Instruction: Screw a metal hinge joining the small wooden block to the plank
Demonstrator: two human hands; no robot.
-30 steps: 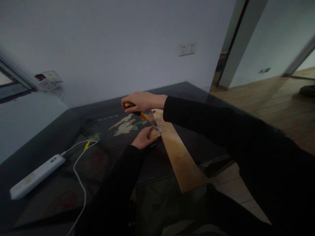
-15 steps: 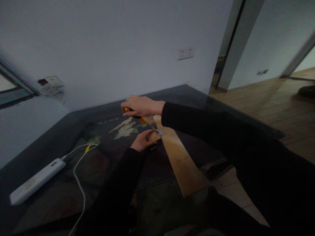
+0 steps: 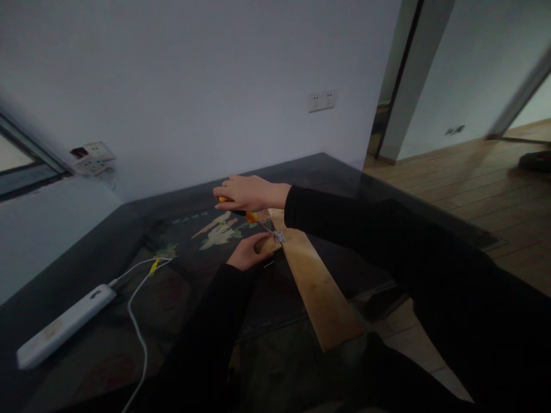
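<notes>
A long wooden plank [image 3: 318,287] lies across the dark glass table [image 3: 107,338], its near end past the table's front edge. A small metal hinge [image 3: 279,236] sits on the plank's left edge. My right hand [image 3: 245,193] grips a yellow-and-black screwdriver [image 3: 241,211], whose thin shaft slants down to the hinge. My left hand [image 3: 249,252] rests against the plank's left side just beside the hinge, fingers pressed on the wood. Both arms wear black sleeves.
A white power bank [image 3: 64,326] with a white cable [image 3: 138,321] and a yellow clip lies at the table's left. Wall sockets [image 3: 322,101] sit on the white wall behind. A wooden floor and a doorway open to the right.
The hands stay on the screwdriver and plank; my right hand has shifted slightly on the handle. The camera has tilted a little, so everything sits lower in view.
</notes>
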